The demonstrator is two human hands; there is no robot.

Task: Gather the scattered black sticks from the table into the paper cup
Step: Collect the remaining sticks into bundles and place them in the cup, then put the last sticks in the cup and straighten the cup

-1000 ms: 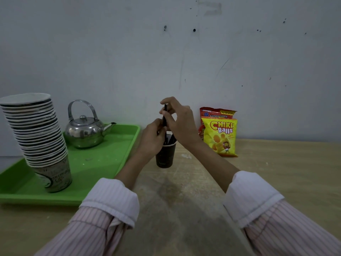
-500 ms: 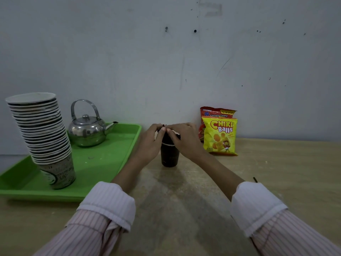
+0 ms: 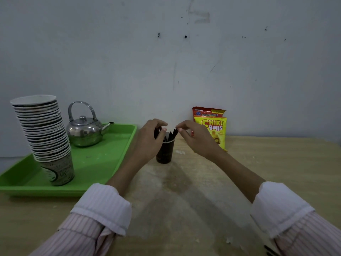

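A dark paper cup (image 3: pixel 164 153) stands on the wooden table near the wall, with several black sticks (image 3: pixel 172 134) leaning out of its white-lined mouth. My left hand (image 3: pixel 147 143) curls around the cup's left rim, and a few stick ends show between its thumb and fingers. My right hand (image 3: pixel 196 139) hovers just right of the cup, its loosely curled fingertips at the tops of the leaning sticks. More loose black sticks (image 3: pixel 269 251) lie at the table's near right edge, partly cut off by the frame.
A green tray (image 3: pixel 96 163) at left carries a tall stack of paper cups (image 3: pixel 43 133) and a steel kettle (image 3: pixel 84 129). Two snack bags (image 3: pixel 215 126) lean on the wall behind my right hand.
Both hands came down from above the cup and pressed on its top. They have now parted to either side of the rim, and the sticks stand in the cup.
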